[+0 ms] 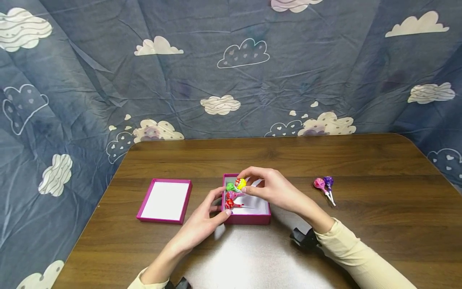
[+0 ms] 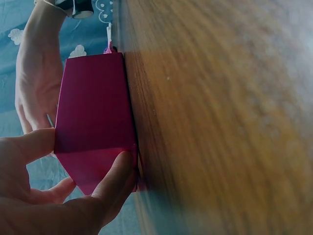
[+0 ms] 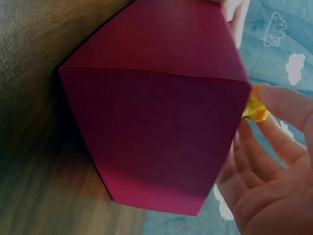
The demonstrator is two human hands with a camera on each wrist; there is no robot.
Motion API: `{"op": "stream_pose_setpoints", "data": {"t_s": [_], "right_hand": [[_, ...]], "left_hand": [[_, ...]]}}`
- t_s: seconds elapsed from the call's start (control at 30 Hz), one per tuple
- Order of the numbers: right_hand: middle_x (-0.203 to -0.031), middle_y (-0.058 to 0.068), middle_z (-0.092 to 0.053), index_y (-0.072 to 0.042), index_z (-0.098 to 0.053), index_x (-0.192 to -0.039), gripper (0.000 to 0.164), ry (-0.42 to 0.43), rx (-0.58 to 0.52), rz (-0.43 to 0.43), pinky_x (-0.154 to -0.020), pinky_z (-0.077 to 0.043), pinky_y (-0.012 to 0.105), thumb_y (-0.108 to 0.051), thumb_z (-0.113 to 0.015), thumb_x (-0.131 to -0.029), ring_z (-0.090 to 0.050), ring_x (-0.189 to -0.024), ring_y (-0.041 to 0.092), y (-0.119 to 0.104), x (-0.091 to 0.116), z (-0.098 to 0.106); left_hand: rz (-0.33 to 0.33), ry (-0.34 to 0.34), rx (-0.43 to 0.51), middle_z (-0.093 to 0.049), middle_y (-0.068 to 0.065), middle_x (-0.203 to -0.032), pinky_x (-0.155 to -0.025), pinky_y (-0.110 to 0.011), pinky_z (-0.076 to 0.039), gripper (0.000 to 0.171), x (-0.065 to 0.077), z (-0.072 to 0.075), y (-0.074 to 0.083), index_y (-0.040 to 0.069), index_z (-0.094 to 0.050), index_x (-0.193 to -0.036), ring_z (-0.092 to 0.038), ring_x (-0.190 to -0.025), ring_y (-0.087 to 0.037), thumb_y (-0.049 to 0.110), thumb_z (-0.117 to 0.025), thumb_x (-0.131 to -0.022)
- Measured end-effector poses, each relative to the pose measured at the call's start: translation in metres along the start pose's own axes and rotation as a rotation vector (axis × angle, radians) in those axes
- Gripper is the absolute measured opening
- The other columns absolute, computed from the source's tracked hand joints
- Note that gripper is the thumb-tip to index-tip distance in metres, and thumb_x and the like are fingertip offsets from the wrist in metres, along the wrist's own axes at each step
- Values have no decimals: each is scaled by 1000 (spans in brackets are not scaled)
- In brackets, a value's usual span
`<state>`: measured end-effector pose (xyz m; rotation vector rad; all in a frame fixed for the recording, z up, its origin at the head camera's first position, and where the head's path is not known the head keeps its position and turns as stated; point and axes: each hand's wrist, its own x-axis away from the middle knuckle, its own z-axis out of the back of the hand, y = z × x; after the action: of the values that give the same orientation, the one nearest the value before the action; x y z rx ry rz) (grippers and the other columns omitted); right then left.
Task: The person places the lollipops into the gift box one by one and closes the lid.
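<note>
A magenta box with a white inside stands in the middle of the table. In it, along the left wall, lie a green lollipop, a pink lollipop and a red lollipop. My right hand pinches a yellow lollipop at the box's far left corner; the right wrist view shows its yellow wrapper by the thumb. My left hand holds the box by its left side, thumb at the front corner, as the left wrist view also shows.
The magenta lid, white inside up, lies to the left of the box. Off to the right, a pink lollipop and a purple lollipop lie side by side on the wooden table. A cloud-patterned cloth hangs behind.
</note>
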<state>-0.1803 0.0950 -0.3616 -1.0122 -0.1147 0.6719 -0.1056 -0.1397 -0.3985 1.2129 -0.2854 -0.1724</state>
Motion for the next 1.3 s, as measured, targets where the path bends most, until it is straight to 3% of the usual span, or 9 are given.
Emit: {"op": "stream_pose_setpoints", "data": {"t_s": [0.27, 0.47, 0.87, 1.3], "right_hand": [[-96, -4, -68, -13, -68, -109, 22, -77, 112, -2, -74, -52, 32, -10, -74, -88, -64, -87, 12, 7, -11, -8], [-96, -4, -68, -12, -68, -108, 20, -134, 216, 12, -77, -52, 37, -10, -73, -88, -65, -88, 14, 6, -20, -13], [-91, -9, -68, -13, -68, -106, 18, -192, 351, -65, -73, -49, 33, -11, -73, -89, -63, -85, 10, 5, -27, -17], [-91, -9, -67, -14, -69, -105, 17, -173, 422, -47, -71, -49, 34, -15, -74, -88, -62, -81, 9, 8, -27, -23]], "left_hand": [[-1, -6, 7, -39, -4, -151, -93, -51, -42, 61, -1, 0, 0, 31, -37, -149, -52, -122, -26, 32, -65, -95], [3, -11, 16, -38, -4, -152, -92, -49, -44, 61, 0, 1, 1, 31, -36, -149, -52, -123, -26, 31, -65, -95], [4, -3, -1, -39, 0, -150, -93, -51, -43, 61, -2, 1, 0, 32, -37, -149, -52, -122, -24, 31, -66, -95], [-12, 1, 3, -39, -5, -151, -92, -50, -44, 60, -1, 0, 1, 29, -38, -149, -52, -123, -27, 28, -65, -96]]}}
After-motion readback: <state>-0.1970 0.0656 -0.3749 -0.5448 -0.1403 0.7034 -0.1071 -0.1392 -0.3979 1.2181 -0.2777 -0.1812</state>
